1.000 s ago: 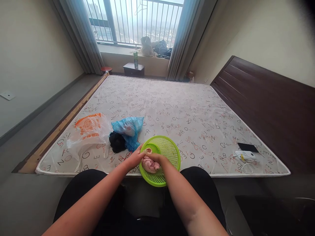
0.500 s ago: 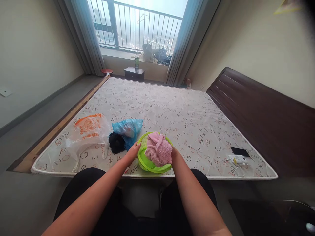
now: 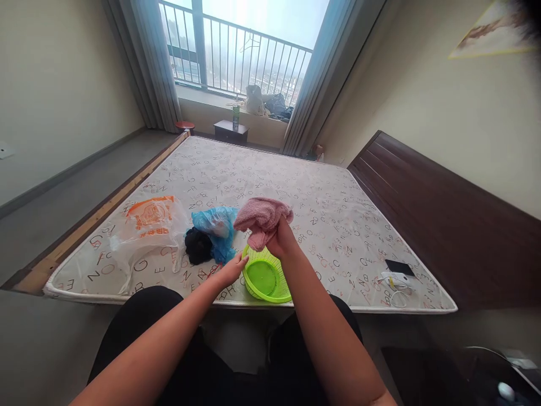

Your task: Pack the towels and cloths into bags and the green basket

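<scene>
My right hand (image 3: 283, 239) is closed on a bunched pink towel (image 3: 260, 217), which it holds up above a green plastic basket (image 3: 265, 279). The basket stands near the mattress's front edge, and its green bottom shows. At its left rim, my left hand (image 3: 234, 269) grips the edge with the thumb on top; the other fingers are partly hidden. Left of the basket lie a crumpled blue plastic bag (image 3: 220, 228) and a black fluffy item (image 3: 198, 246) touching each other.
On the patterned mattress (image 3: 270, 175) lies a white plastic bag with orange print (image 3: 150, 225) at the left. A black flat device (image 3: 399, 267) and a white item with a cable (image 3: 396, 280) rest at the right. A dark headboard (image 3: 443, 208) borders the right side.
My right hand has let go of the basket's right side, taken hold of the pink towel and lifted it out, up and forward. My left hand stays at the basket's left rim.
</scene>
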`<state>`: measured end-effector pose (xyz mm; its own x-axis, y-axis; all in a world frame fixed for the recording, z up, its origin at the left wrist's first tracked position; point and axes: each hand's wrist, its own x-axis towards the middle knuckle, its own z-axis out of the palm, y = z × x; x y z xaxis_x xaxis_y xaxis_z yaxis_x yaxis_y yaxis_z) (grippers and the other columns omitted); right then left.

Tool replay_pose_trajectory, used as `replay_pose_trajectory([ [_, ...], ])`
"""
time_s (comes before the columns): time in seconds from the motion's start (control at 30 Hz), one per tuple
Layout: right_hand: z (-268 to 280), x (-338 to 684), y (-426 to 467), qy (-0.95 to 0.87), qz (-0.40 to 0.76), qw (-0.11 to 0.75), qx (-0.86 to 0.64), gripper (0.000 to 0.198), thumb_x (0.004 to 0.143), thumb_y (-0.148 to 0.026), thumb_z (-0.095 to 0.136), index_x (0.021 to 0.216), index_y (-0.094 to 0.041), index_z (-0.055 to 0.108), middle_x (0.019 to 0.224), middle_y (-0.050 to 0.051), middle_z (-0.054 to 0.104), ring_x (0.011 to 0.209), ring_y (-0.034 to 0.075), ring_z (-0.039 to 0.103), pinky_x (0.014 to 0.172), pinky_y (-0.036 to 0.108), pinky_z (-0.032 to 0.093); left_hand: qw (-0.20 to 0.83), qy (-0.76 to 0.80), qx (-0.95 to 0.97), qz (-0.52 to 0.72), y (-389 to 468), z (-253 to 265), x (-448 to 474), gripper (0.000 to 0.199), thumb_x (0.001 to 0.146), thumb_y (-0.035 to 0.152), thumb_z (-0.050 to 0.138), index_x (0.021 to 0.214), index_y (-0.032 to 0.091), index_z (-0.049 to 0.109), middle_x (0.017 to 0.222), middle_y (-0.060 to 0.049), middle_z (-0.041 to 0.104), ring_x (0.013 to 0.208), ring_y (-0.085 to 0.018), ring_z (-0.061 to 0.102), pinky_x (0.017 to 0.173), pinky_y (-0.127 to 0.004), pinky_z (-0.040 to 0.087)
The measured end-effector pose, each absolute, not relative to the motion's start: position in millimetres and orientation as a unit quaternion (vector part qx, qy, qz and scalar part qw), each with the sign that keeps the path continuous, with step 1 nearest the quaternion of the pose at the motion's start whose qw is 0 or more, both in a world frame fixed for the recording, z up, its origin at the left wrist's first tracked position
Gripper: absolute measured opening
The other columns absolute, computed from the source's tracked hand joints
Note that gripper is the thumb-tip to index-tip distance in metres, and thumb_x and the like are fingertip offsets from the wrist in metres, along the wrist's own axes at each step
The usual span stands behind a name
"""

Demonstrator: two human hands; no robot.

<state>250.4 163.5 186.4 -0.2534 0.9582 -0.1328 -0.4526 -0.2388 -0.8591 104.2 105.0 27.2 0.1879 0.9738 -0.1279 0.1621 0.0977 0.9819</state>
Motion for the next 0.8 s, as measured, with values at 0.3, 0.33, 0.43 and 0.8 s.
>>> replay_pose_trajectory([
  [0.3,133.1,240.2,173.4,-0.291,0.689,0.462,-0.476,0.023,0.088,-0.036,0.058,0.106,-0.023,0.059,0.096,0.004,0.072,0.101,0.020,0.068,0.082,0.031,0.058,0.530,0.543,0.556,0.339,110.2,9.1,97.8,0.071,0.087,0.061,0.055,0.140,0.013,0.055,0.151,-0.020,0.053,0.146,-0.036,0.040,0.122,-0.053,0.023],
  [0.33,125.4,245.2,169.4,-0.293,0.677,0.470,-0.486,0.020,0.086,-0.033,0.060,0.103,-0.023,0.058,0.095,0.004,0.071,0.099,0.019,0.068,0.081,0.030,0.058,0.536,0.531,0.561,0.341,110.6,6.7,96.7,0.072,0.087,0.062,0.056,0.140,0.013,0.055,0.151,-0.019,0.053,0.145,-0.036,0.041,0.122,-0.053,0.024],
  [0.43,110.9,264.5,155.1,-0.303,0.662,0.500,-0.469,0.019,0.084,-0.033,0.063,0.099,-0.023,0.056,0.096,0.006,0.071,0.095,0.020,0.072,0.082,0.032,0.059,0.544,0.497,0.582,0.343,111.7,1.3,94.3,0.069,0.089,0.064,0.052,0.136,0.014,0.059,0.147,-0.017,0.057,0.141,-0.034,0.047,0.121,-0.050,0.028],
  [0.8,109.6,348.9,135.1,-0.412,0.434,0.553,-0.579,0.022,0.086,-0.038,0.058,0.098,-0.020,0.060,0.094,0.004,0.071,0.072,0.015,0.070,0.067,0.029,0.055,0.548,0.511,0.582,0.315,100.9,8.1,92.7,0.065,0.095,0.066,0.039,0.129,0.016,0.064,0.138,-0.014,0.064,0.129,-0.032,0.057,0.111,-0.047,0.043],
])
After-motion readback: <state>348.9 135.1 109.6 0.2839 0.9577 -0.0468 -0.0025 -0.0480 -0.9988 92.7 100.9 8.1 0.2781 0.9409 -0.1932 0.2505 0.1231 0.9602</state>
